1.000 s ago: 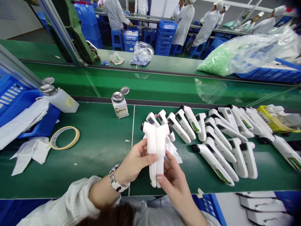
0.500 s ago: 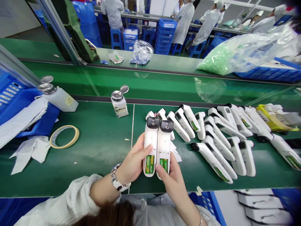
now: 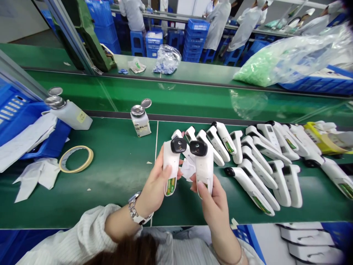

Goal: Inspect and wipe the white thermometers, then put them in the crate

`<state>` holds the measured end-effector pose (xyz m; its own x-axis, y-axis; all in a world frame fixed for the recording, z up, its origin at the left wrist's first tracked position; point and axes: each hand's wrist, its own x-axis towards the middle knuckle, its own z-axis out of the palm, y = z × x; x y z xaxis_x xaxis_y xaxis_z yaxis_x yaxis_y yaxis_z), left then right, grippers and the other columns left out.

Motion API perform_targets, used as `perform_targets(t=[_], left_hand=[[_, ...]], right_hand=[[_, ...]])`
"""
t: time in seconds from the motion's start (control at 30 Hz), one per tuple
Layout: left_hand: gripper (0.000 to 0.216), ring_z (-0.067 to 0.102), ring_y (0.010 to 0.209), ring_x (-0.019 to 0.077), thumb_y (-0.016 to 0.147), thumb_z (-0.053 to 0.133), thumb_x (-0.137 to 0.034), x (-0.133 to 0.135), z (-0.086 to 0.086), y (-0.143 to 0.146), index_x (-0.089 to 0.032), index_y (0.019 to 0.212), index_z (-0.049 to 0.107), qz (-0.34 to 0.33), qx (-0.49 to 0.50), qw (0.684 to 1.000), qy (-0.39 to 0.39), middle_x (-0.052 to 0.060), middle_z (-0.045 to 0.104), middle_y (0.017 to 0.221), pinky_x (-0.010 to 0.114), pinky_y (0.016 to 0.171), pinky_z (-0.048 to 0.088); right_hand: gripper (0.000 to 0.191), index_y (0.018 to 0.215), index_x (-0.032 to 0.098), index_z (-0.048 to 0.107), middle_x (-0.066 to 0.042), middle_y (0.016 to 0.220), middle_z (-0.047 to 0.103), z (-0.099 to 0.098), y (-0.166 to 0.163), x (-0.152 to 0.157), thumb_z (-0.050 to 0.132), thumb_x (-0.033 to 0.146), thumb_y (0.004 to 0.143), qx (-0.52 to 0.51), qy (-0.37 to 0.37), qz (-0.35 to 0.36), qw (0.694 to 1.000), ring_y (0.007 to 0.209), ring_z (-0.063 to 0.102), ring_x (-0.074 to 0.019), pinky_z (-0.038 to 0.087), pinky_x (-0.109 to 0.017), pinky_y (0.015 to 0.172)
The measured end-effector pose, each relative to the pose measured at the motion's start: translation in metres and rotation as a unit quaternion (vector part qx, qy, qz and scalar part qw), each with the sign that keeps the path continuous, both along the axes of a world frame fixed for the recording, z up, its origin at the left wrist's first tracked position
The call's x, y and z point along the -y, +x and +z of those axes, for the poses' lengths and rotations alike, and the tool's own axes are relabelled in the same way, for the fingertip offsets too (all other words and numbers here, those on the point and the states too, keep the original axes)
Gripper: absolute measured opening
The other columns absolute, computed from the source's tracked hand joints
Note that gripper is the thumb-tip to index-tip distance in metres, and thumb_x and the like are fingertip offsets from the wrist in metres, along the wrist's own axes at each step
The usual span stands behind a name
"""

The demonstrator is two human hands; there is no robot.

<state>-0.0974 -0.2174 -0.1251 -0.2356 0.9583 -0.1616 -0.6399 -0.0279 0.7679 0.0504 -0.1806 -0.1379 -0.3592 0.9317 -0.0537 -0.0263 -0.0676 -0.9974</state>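
- Wearing a metal watch (image 3: 134, 211) at 8 o'clock, near the left hand (image 3: 154, 187).
- Gripping a white thermometer (image 3: 171, 165) in that hand, with fingers closed round its body; showing its black nose toward 12 o'clock, bare green batteries (image 3: 171, 186) toward 6.
- Gripping a second thermometer (image 3: 204, 167) in the right hand (image 3: 216, 204), with the thumb low on its front; held at 3 o'clock from the first, just beside but apart.
- Just beyond, at 12 o'clock, white paper (image 3: 188, 170) on the green table (image 3: 121, 162).
- Toward 2 and 3 o'clock, more thermometers (image 3: 255, 162), lying crowded together.
- At 9 o'clock, well apart, a roll of tape (image 3: 89, 159).
- Toward 10 o'clock, an upright bottle (image 3: 141, 124) with its metal lid flipped up.
- Past the table, toward 12, a clear bag (image 3: 167, 59); toward 1, a larger bag (image 3: 275, 60) with green contents.
- Farthest, around 12, stacked blue crates (image 3: 195, 42) and people in white coats (image 3: 219, 25).
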Motion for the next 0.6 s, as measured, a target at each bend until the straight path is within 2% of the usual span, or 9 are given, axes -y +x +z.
perform_targets(t=[0.1, 0.2, 0.27, 0.33, 0.4, 0.6], left_hand=[[0.045, 0.055, 0.082, 0.0102, 0.088, 0.048, -0.036, 0.0, 0.001, 0.001, -0.028, 0.132, 0.043, -0.012, 0.041, 0.999, -0.028, 0.004, 0.061, 0.111, 0.02, 0.076, 0.046], [0.038, 0.056, 0.081, 0.0118, 0.081, 0.06, -0.028, -0.002, 0.005, 0.001, -0.026, 0.119, 0.055, -0.048, 0.04, 0.998, -0.023, 0.003, 0.062, 0.103, 0.022, 0.074, 0.047], [0.034, 0.057, 0.077, 0.0129, 0.076, 0.066, -0.025, -0.003, 0.006, 0.0, -0.022, 0.109, 0.059, -0.075, 0.039, 0.996, -0.004, 0.002, 0.063, 0.088, 0.024, 0.071, 0.048], [0.036, 0.058, 0.075, 0.013, 0.073, 0.07, -0.024, -0.004, 0.006, -0.001, -0.019, 0.107, 0.06, -0.09, 0.046, 0.995, 0.008, 0.002, 0.063, 0.078, 0.023, 0.068, 0.048], [0.043, 0.058, 0.072, 0.0119, 0.071, 0.072, -0.025, -0.004, 0.004, -0.001, -0.019, 0.111, 0.058, -0.091, 0.056, 0.994, 0.017, 0.002, 0.063, 0.077, 0.021, 0.067, 0.047], [0.048, 0.059, 0.07, 0.0108, 0.069, 0.074, -0.026, -0.005, 0.001, 0.0, -0.02, 0.114, 0.057, -0.102, 0.063, 0.992, 0.025, 0.002, 0.064, 0.078, 0.021, 0.066, 0.047]], right_hand=[[0.032, 0.094, 0.023, 0.062, -0.005, 0.087, 0.055, -0.003, -0.003, 0.002, 0.04, 0.045, 0.091, -0.095, -0.061, -0.008, 0.994, 0.074, 0.049, -0.0169, 0.045, -0.03, 0.067], [0.025, 0.103, 0.025, 0.06, -0.005, 0.094, 0.057, -0.005, -0.008, 0.006, 0.053, 0.042, 0.085, -0.144, -0.158, -0.009, 0.977, 0.084, 0.054, -0.019, 0.049, -0.032, 0.073], [0.032, 0.109, 0.028, 0.056, -0.004, 0.098, 0.06, -0.005, -0.01, 0.007, 0.064, 0.037, 0.079, -0.164, -0.188, 0.014, 0.968, 0.09, 0.057, -0.0207, 0.051, -0.034, 0.076], [0.042, 0.113, 0.03, 0.053, -0.004, 0.099, 0.062, -0.004, -0.01, 0.008, 0.07, 0.033, 0.074, -0.174, -0.18, 0.035, 0.967, 0.093, 0.058, -0.0208, 0.052, -0.034, 0.079], [0.047, 0.114, 0.031, 0.052, -0.003, 0.1, 0.063, -0.002, -0.01, 0.008, 0.073, 0.031, 0.071, -0.176, -0.161, 0.036, 0.971, 0.093, 0.059, -0.0193, 0.052, -0.032, 0.079], [0.05, 0.115, 0.032, 0.049, -0.002, 0.108, 0.061, -0.001, -0.009, 0.009, 0.074, 0.029, 0.071, -0.18, -0.143, 0.039, 0.973, 0.094, 0.06, -0.0176, 0.054, -0.029, 0.078]])
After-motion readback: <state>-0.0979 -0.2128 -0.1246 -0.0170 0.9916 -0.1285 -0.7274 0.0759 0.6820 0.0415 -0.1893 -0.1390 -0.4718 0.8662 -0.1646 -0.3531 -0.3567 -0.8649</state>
